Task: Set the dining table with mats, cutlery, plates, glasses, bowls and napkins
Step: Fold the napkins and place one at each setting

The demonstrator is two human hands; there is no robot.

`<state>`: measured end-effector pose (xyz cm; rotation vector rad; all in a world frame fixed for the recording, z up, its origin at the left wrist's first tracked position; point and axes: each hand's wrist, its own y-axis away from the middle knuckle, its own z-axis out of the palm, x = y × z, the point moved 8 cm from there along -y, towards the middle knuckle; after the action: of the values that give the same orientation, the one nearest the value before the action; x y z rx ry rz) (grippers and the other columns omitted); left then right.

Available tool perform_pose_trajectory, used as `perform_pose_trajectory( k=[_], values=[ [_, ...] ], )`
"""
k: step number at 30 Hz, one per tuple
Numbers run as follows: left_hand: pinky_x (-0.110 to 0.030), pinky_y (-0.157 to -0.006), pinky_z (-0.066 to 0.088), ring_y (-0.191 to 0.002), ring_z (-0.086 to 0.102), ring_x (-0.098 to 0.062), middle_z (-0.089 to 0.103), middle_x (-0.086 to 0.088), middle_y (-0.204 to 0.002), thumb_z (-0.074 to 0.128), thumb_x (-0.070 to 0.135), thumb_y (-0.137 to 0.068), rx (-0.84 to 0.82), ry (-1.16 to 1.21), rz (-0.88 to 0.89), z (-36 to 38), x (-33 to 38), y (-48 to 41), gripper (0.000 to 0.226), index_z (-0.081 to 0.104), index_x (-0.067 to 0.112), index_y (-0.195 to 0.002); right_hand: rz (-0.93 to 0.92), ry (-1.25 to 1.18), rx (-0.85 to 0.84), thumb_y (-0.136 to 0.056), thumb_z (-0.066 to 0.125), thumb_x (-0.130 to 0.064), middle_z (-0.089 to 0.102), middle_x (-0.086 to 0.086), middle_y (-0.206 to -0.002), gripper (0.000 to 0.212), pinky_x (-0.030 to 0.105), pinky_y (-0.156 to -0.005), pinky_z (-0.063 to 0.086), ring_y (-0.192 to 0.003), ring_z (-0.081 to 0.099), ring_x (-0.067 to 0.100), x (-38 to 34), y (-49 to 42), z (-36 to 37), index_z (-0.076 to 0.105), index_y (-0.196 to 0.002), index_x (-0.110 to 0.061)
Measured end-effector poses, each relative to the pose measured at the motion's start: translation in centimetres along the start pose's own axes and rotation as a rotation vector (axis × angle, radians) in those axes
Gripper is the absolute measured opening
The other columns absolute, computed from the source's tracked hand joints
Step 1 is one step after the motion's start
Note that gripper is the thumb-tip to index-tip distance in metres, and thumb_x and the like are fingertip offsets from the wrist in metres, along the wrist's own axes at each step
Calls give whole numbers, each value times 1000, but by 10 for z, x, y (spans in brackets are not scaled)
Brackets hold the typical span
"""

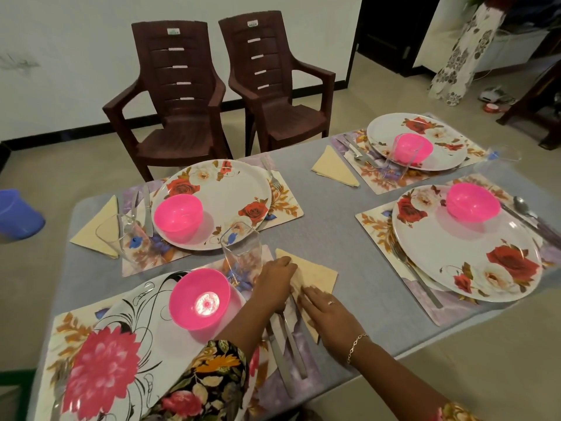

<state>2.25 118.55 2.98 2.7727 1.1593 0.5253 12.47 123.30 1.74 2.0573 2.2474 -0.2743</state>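
The left hand (pixel 274 279) and right hand (pixel 328 311) are pressing the yellow napkin (pixel 318 273), fingers laid flat and gripping nothing; the napkin is lying on the desk (pixel 328 220) just beside the nearest cutlery (pixel 288 344); four pink bowls (pixel 198 297) are sitting one on each of four plates (pixel 455 259); four mats (pixel 282 202), three napkins and three clear glasses (pixel 241 250) are showing plainly.

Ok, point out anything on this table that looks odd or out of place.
The nearest plate does not match the set: it has black swirls and a big pink flower, while the other three plates carry red roses. No napkin shows beside the near right one.
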Motion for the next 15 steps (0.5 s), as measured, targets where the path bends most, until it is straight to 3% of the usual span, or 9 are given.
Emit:
perform_pose_trajectory(
  k=[4, 9, 15],
  values=[
    [-28, -98, 39, -124, 45, -23, 43, -6, -140, 62, 13, -86, 6, 19, -2, -2, 0, -3, 49, 47, 14, -132, -74, -43, -10, -43, 90, -23, 67, 3, -115, 84, 28, -80, 54, -102, 66, 19, -1, 11, 0, 53, -119, -26],
    [-33, -87, 47, -109, 52, -23, 50, -7, -125, 65, 11, -82, 24, 10, -20, -6, 5, 0, 39, 49, 14, -117, -110, -47, -42, -41, 92, -29, 68, 2, -114, 67, 21, -73, 54, -101, 67, 18, -1, 26, 0, 69, -104, -35],
    [-34, -98, 44, -123, 48, -24, 41, -4, -142, 63, -7, -76, 99, 91, -53, -19, 6, 24, 62, 46, 14, -132, -131, -39, 26, -48, 90, -33, 69, -5, -96, 39, 13, -66, 52, -83, 67, 9, 0, 44, -18, 67, -80, -33]
  ],
)
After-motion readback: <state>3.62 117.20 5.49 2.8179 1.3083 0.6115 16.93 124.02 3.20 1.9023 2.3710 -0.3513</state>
